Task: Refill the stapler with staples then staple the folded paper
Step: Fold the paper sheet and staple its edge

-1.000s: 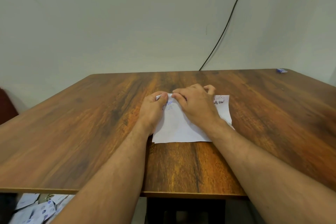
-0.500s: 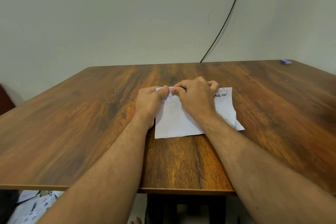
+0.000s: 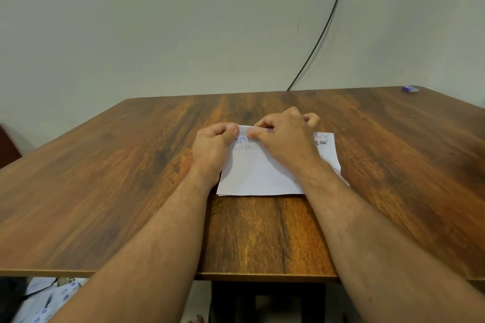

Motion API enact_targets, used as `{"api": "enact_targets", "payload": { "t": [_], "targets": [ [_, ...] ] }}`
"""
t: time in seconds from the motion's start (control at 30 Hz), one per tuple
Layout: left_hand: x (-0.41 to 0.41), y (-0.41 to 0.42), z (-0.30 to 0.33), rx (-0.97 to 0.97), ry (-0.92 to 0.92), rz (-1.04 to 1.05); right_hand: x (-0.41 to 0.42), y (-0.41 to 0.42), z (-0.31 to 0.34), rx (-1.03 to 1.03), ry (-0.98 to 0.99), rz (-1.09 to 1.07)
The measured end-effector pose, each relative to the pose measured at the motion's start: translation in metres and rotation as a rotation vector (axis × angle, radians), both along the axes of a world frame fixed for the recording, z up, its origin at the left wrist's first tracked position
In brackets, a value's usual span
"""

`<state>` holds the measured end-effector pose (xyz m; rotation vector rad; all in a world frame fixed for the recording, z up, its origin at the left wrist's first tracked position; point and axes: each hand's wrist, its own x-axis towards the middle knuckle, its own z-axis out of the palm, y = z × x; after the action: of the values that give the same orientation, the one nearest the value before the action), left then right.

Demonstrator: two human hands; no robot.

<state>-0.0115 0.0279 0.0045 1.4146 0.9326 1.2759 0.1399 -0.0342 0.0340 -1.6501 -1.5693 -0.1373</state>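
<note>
Where the floor shows under the near edge, printed sheets (image 3: pixel 47 299) lie scattered. The wooden table (image 3: pixel 105 191) carries a white paper (image 3: pixel 259 176) at its middle. The left hand (image 3: pixel 211 148) pinches the paper's far folded edge at its left end; the right hand (image 3: pixel 286 136) pinches the same edge just beside it. A small blue box (image 3: pixel 410 89) sits at the far right corner. A black cable (image 3: pixel 322 31) runs up the pale wall (image 3: pixel 157 21).

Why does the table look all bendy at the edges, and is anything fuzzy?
Head view: the wide lens bows the table, so its sides splay outward. Head view: soft, even light, no glare. Head view: the writing on the paper is too smeared to read; the left hand and right hand look slightly soft, pinching its far edge.
</note>
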Motion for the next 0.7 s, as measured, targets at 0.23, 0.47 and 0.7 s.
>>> {"api": "enact_targets", "payload": {
  "t": [0.23, 0.47, 0.7],
  "targets": [
    [0.000, 0.003, -0.001, -0.004, -0.054, 0.028, 0.017, 0.003, -0.004, -0.083, -0.171, -0.068],
    [-0.002, 0.000, 0.000, 0.084, -0.081, -0.051, 0.005, 0.005, -0.005, 0.001, -0.204, 0.068],
    [0.002, 0.003, -0.002, 0.069, -0.173, -0.037, 0.010, 0.008, 0.002, 0.026, -0.184, -0.022]
  ]
}}
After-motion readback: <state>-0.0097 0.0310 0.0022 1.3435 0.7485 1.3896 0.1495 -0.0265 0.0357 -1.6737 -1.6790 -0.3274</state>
